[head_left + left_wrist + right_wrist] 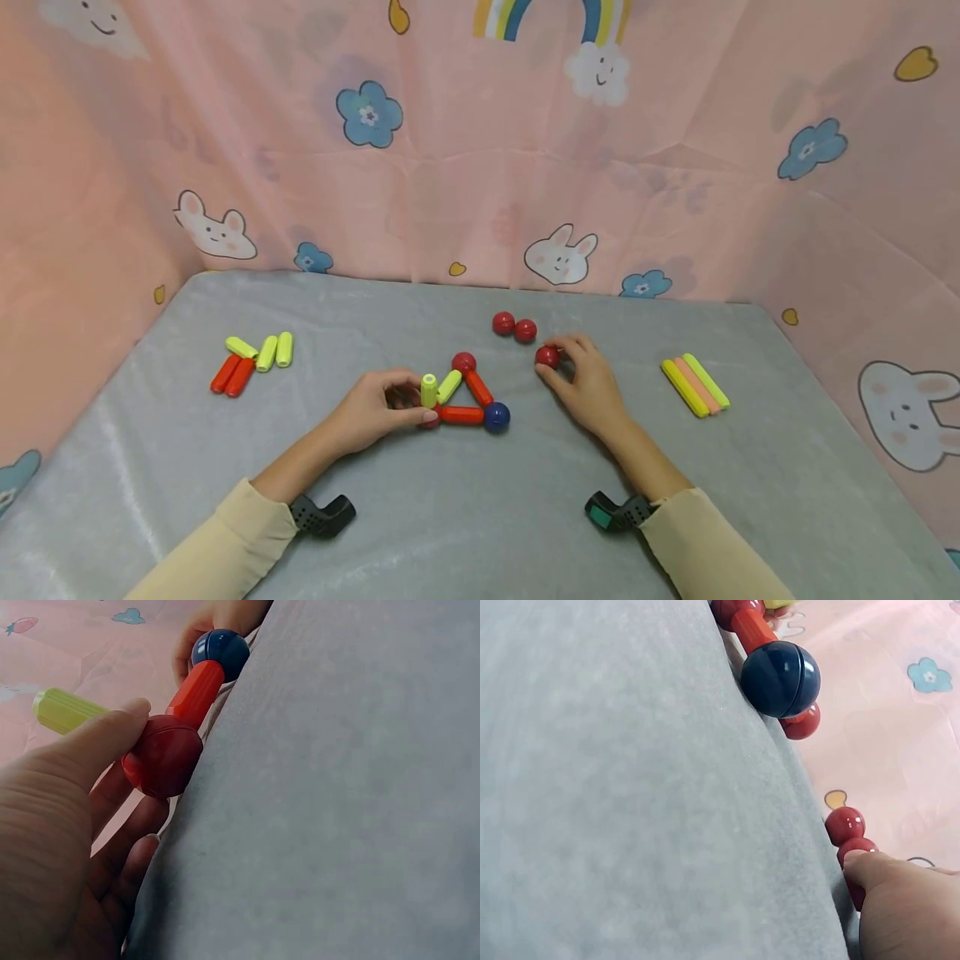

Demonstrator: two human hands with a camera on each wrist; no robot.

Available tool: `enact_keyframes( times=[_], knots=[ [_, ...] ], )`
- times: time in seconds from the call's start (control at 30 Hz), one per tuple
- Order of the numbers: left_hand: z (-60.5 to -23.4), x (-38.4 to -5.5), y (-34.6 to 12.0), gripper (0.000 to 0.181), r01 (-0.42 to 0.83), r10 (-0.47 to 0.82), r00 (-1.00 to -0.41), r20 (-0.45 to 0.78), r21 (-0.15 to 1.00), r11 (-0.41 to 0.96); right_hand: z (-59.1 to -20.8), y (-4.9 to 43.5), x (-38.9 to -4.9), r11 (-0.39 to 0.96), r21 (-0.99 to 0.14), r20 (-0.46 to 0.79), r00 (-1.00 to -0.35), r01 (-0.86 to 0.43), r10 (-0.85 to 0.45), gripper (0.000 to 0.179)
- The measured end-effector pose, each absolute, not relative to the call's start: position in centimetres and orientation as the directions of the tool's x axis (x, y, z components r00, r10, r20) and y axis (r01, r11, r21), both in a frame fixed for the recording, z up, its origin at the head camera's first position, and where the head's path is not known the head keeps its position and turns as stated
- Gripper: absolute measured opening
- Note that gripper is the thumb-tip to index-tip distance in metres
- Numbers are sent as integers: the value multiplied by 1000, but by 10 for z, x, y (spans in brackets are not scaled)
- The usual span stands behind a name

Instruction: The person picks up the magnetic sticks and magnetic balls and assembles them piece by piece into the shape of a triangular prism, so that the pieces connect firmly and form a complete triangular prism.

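A triangle of rods and balls lies in the middle of the table, with red rods (462, 415), a yellow-green rod (449, 387), a blue ball (497, 417) and a red ball (463, 362) at its far corner. My left hand (375, 410) grips the red ball (163, 756) at the left corner between thumb and fingers. From that ball a second yellow-green rod (428, 390) stands upright. To the right of the triangle, my right hand (591, 392) pinches a loose red ball (547, 357) on the table; in the right wrist view the thumb partly covers it.
Two more red balls (514, 327) sit just beyond the right hand. At the left lie several short yellow-green rods (266, 354) and two red rods (239, 377). Longer yellow, peach and lime sticks (696, 385) lie side by side at the right. A patterned pink cloth (465, 183) borders the grey table.
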State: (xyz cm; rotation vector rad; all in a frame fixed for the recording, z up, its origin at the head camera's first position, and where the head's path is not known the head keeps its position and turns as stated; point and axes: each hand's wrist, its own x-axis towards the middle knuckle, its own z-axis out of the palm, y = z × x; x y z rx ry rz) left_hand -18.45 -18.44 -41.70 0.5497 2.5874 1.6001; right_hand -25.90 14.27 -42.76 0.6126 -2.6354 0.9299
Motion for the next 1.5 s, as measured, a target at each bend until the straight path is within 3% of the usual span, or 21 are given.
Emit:
enact_keyframes(
  times=[0.37,0.57,0.73,1.23,1.5],
  knots=[
    [-419,-184,-185,30,273,320,-936,145,875,400,-431,143,-259,665,-568,411,-867,-485,-281,39],
    [-421,-185,-183,30,286,317,-934,163,874,394,-420,143,-255,648,-645,334,-912,-405,-237,39],
    [-422,-185,-181,29,285,324,-932,159,875,390,-389,140,-244,612,-715,256,-941,-339,-222,39],
    [-417,-186,-182,21,274,315,-937,149,874,401,-280,72,-211,446,-751,278,-846,-486,-455,36],
    [-418,-187,-184,21,289,320,-933,165,873,392,-279,48,-205,321,-785,344,-804,-529,-485,34]
  ],
)
